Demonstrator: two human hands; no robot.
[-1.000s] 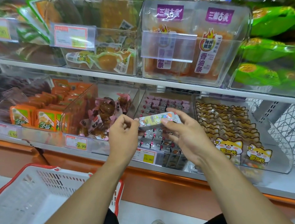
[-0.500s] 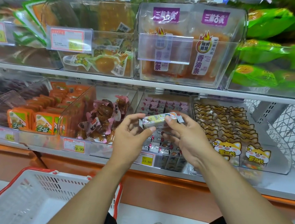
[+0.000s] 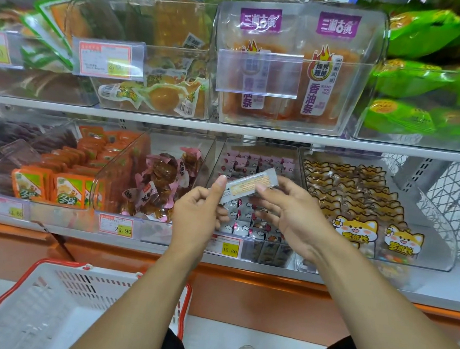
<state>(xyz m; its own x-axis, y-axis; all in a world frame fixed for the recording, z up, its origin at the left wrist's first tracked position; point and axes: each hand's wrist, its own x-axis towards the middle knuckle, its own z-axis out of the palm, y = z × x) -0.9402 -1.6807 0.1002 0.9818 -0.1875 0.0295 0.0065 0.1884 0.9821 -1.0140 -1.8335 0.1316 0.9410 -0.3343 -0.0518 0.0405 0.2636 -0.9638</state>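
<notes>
— Above the basket, what changed?
— You flipped the snack packet: label side faced you. Left grip and right grip each pinched an end, before its bin. You were checking, not yet buying.

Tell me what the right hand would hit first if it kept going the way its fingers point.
Probably the left hand: the right hand points its fingers leftward at it, both pinching one packet above the sweets bin. Depth is unclear, so it might slip just past.
</notes>
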